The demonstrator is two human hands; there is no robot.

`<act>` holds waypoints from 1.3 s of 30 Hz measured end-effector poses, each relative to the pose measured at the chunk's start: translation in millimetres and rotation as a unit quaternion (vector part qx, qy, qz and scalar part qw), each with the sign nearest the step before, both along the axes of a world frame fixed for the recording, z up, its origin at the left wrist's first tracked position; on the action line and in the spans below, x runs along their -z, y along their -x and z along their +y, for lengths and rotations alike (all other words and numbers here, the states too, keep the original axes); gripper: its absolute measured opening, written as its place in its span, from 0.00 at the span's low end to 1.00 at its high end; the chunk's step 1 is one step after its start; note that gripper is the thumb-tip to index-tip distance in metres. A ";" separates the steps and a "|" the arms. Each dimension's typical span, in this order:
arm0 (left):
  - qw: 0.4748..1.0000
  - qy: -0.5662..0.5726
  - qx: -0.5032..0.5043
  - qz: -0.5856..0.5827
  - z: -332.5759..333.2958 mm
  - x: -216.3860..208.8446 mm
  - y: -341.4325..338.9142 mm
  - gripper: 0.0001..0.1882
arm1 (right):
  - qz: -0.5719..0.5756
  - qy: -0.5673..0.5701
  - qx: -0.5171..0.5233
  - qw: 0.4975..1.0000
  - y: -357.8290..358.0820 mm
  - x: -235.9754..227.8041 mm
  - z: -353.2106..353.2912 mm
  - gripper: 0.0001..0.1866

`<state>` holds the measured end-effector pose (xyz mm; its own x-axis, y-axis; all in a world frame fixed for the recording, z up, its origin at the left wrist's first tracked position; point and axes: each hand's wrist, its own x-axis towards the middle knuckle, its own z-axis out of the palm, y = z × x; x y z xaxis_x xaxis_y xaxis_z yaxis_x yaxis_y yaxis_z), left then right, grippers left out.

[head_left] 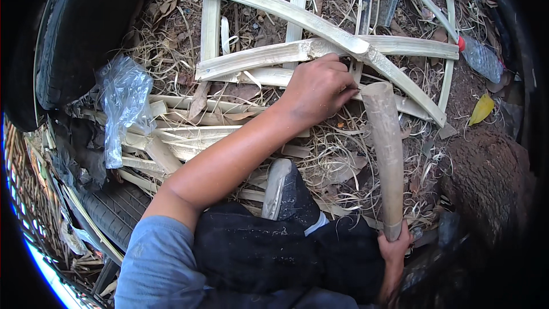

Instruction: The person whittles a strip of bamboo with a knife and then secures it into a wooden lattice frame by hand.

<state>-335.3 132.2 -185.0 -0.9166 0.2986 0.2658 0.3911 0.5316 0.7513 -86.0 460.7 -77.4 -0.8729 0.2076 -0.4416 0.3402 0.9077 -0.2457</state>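
Strips of split bamboo (pixel 251 57) lie crossed over one another on the ground, forming an open frame. My left hand (pixel 320 90) rests on the frame where strips cross. Its fingers are bent and pressed together, with the thumb toward the right; whatever is between them is hidden. My right hand (pixel 394 246), low on the right, is closed round the lower end of a thick, pale brown wooden stick (pixel 384 151). The stick stands nearly upright in view, its blunt top end close to the fingers of my left hand.
More bamboo strips (pixel 189 137) are piled left of my shoe (pixel 286 191). Beside them lies a clear plastic bag (pixel 127 100). Dark tyres (pixel 80 34) stand at the left. Right of the frame are a plastic bottle (pixel 482 60), a yellow leaf (pixel 481 109) and a brown mound (pixel 486 177).
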 end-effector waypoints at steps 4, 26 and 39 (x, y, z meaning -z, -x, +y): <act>1.000 -0.018 0.003 0.001 2.5 -1.2 0.5 0.06 | 0.075 0.123 0.063 0.988 2.3 -3.1 -6.8 0.20; 1.000 0.010 0.003 -0.004 -3.2 0.0 -0.5 0.04 | -0.008 -0.007 0.000 1.000 6.1 2.8 -8.1 0.21; 1.000 0.011 0.006 -0.018 0.7 -4.0 -0.2 0.05 | 0.044 0.066 -0.019 0.997 2.4 2.0 -7.3 0.22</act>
<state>-335.0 132.8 -181.0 -0.9216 0.3159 0.2254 0.3705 0.5436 0.7532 -88.4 453.3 -79.4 -0.9158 0.1188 -0.3836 0.2779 0.8771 -0.3918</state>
